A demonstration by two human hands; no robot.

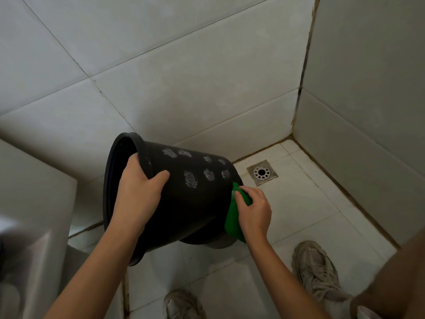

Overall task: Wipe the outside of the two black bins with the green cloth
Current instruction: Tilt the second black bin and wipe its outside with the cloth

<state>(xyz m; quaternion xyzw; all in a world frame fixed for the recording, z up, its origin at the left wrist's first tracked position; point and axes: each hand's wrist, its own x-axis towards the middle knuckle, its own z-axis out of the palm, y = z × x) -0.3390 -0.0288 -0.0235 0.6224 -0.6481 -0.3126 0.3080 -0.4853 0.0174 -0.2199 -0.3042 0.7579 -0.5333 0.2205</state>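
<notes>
A black bin [195, 203] with pale leaf prints on its side is held tipped on its side above the floor, mouth to the left and base to the right. My left hand [138, 192] grips its rim, thumb on the outer wall and fingers inside the mouth. My right hand [254, 211] holds the green cloth [232, 221] and presses it against the bin's base end. Only one bin is in view.
This is a tiled corner with white wall tiles behind and to the right. A metal floor drain [261, 172] lies just beyond the bin's base. My two shoes [315, 268] stand on the floor tiles. A white fixture [34, 203] is at the left.
</notes>
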